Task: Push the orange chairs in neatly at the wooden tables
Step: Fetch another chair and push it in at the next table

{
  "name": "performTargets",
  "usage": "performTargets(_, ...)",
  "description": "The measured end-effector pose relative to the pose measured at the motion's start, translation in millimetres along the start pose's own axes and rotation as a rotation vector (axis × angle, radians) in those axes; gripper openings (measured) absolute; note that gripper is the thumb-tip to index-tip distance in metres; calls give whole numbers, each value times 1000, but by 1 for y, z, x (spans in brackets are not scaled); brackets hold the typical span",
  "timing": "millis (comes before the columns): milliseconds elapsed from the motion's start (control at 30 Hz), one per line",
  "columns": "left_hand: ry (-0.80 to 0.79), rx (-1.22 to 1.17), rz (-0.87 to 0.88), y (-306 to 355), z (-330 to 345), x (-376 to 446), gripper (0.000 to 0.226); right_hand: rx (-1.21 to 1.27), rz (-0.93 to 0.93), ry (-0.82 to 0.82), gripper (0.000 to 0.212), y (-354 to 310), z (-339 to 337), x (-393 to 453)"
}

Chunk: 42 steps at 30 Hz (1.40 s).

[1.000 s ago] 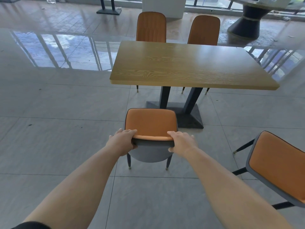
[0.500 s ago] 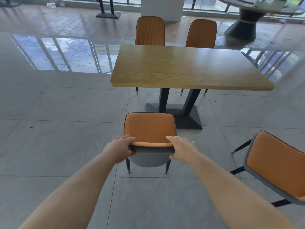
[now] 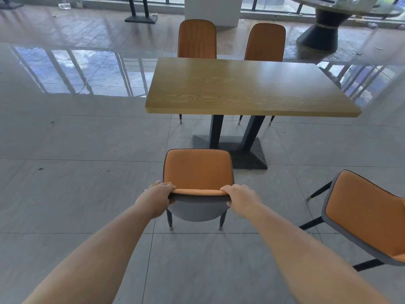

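Chair (image 3: 198, 170) backrest is being gripped by both hands (image 3: 156, 197) (image 3: 241, 199), table (image 3: 245, 88) at 12; base (image 3: 252, 154) risks being struck if veering right.

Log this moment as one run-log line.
left hand: grips chair backrest | right hand: grips backrest | chair: short of wooden table

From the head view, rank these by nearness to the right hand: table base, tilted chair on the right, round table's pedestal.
From the right hand:
1. Table base, just ahead on the floor.
2. Tilted chair, off to the right; close to call with 1.
3. Round table's pedestal, far back right.
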<state>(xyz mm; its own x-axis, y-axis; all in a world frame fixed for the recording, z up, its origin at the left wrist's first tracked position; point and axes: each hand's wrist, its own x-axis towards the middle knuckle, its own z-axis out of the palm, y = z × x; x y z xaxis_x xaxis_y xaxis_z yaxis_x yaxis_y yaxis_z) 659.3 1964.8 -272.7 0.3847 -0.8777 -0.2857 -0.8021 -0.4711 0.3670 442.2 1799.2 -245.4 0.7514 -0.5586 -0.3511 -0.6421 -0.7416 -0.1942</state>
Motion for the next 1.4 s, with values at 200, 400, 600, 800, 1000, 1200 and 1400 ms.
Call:
performTargets(200, -37, -3, -3, 3, 2, -11, 15, -23, -4, -5, 39, 0, 3, -10)
performTargets(400, -26, 22, 13, 8, 3, -20, 16, 1, 9, -12, 41, -3, 7, -19)
performTargets(600, -28, 23, 32, 10, 5, -27, 16, 5, 16, -5, 43, -7, 11, -28)
performTargets(800, -26, 31, 38, 8, 7, -28, 13, -2, 10, 7, 44, -7, 14, -31)
performTargets(1000, -35, 31, 29, 7, 7, -29, 14, -1, 10, 4, 44, -9, 16, -32)
performTargets(1200, -27, 22, 14, 7, 8, -29, 12, 5, 7, 7, 44, -8, 17, -31)
performTargets(1400, -44, 50, -5, 5, 7, -28, 7, -2, -6, 19, 41, -6, 18, -29)
